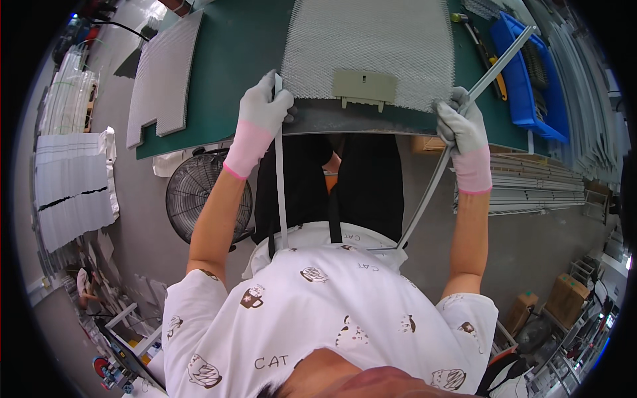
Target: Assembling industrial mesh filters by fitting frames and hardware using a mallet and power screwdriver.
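Observation:
Both hands wear pale grey gloves with pink cuffs. My left hand (267, 103) is closed round the upper end of a thin, pale metal strip (281, 179) that runs down to my waist. Farther right, my right hand (462, 121) grips a longer metal strip (430, 192), which slants from my waist up past the bench edge. The strips look like sides of one frame; their lower join is partly hidden at my shirt. Between my hands, a metal mesh sheet (368, 46) lies on the green bench, with a beige notched plate (363, 87) on its near edge.
A notched mesh panel (166, 76) lies at the bench's left. To the right are a hammer (468, 30), a yellow-handled tool (499, 79) and a blue bin (521, 79). Below the bench's left edge stands a black floor fan (202, 189); long metal profiles (531, 182) are stacked right.

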A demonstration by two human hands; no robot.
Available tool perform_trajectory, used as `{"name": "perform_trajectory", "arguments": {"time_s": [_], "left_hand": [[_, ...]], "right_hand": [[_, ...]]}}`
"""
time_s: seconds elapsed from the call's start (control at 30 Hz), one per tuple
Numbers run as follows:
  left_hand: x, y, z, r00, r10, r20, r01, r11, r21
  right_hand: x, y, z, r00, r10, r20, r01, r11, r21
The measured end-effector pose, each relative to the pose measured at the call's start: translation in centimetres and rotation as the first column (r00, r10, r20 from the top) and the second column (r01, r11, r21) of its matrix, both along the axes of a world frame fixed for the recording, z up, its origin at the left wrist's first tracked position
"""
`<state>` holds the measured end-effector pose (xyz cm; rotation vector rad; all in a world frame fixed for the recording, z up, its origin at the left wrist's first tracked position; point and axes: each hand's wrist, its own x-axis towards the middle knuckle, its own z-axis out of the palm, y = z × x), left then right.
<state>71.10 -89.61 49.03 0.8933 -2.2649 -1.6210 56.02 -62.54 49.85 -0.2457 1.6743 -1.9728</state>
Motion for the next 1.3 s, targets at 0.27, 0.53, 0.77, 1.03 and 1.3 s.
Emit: {"name": "perform_trajectory", "arguments": {"time_s": [0.27, 0.53, 0.77, 1.03, 1.3], "left_hand": [[-0.9, 0.3, -0.4, 0.977, -0.015, 0.212, 0.073, 0.961, -0.267], [0.3, -0.4, -2.5, 0.926, 0.283, -0.249, -0.039, 0.729, 0.683], [1.7, -2.2, -4.7, 0.925, 0.071, -0.374, 0.133, 0.860, 0.493], [-0.5, 0.9, -1.5, 0.952, 0.189, -0.242, -0.062, 0.891, 0.450], [-0.3, 1.2, -2.0, 0.936, 0.194, -0.293, -0.042, 0.888, 0.457]], "right_hand": [[-0.3, 0.0, -0.2, 1.000, 0.023, 0.000, -0.023, 1.000, 0.011], [-0.2, -0.4, -0.5, 1.000, 0.025, 0.018, -0.026, 1.000, 0.015], [-0.1, -0.4, -0.7, 0.999, 0.041, 0.018, -0.042, 0.999, 0.007], [-1.2, -0.6, -2.3, 0.995, 0.007, 0.100, -0.004, 0.999, -0.034], [-1.0, -1.1, -1.4, 0.953, -0.126, 0.275, 0.125, 0.992, 0.023]]}}
